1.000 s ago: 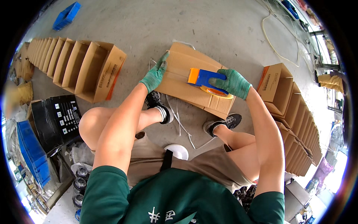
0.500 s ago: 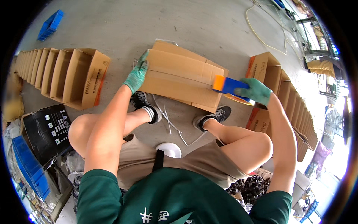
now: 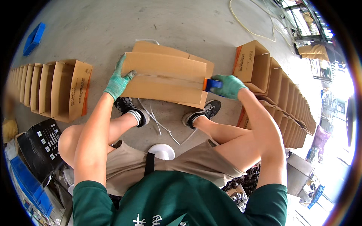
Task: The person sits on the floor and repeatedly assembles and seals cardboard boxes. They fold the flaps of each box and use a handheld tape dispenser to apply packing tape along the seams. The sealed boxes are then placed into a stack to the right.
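A brown cardboard box (image 3: 162,84) stands between my feet with its flaps folded together and a shiny strip of tape (image 3: 162,77) along the middle seam. At its left end, my gloved left hand (image 3: 119,82) grips the edge, thumb on the top and fingers stretched along the side. My gloved right hand (image 3: 229,86) is wrapped round a blue and orange tape dispenser (image 3: 213,85), whose orange end meets the box's right edge. The hand hides much of the dispenser.
Rows of open cartons stand at left (image 3: 62,88) and right (image 3: 279,79). White straps (image 3: 158,122) lie by my shoes. A blue crate (image 3: 34,38) sits far left, a black box (image 3: 40,145) near left. A pale hose (image 3: 249,28) curves across the far right floor.
The tape dispenser has come down and inward to the box's right edge with my right hand. My left thumb now lies on the box top. The whole view has shifted somewhat.
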Available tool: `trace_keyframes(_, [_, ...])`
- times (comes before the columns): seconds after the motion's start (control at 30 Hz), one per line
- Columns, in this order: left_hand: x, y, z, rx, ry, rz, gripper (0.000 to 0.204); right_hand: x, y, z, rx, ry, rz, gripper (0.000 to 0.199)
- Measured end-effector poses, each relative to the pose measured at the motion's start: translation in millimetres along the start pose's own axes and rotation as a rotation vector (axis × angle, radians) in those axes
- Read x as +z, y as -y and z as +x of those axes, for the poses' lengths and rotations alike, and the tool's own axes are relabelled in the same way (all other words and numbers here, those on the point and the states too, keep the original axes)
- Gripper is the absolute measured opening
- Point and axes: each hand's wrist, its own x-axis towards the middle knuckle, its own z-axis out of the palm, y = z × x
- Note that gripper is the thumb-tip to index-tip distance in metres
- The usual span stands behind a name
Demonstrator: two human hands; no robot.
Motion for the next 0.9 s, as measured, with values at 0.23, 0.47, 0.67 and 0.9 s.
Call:
trace_keyframes(0.23, [63.1,-82.9,4.2,0.409,0.123,1.267,0.05,22.6,11.9,-4.0,0.092,-0.069,0.092,0.053])
trace_keyframes(0.47, [196.1,-139.9,37.2,0.752,0.55,0.962,0.037,43.3,17.3,-5.7,0.002,-0.061,-0.12,0.041])
trace_keyframes(0.67, [216.5,-181.3,45.9,0.613,0.769,1.149,0.04,116.5,-16.3,54.9,0.051,-0.39,0.124,0.033])
trace_keyframes(0.9, [229.1,-131.5,52.9,0.882,0.493,0.929,0.056,233.7,-44.5,172.0,0.307,-0.351,0.292,0.063])
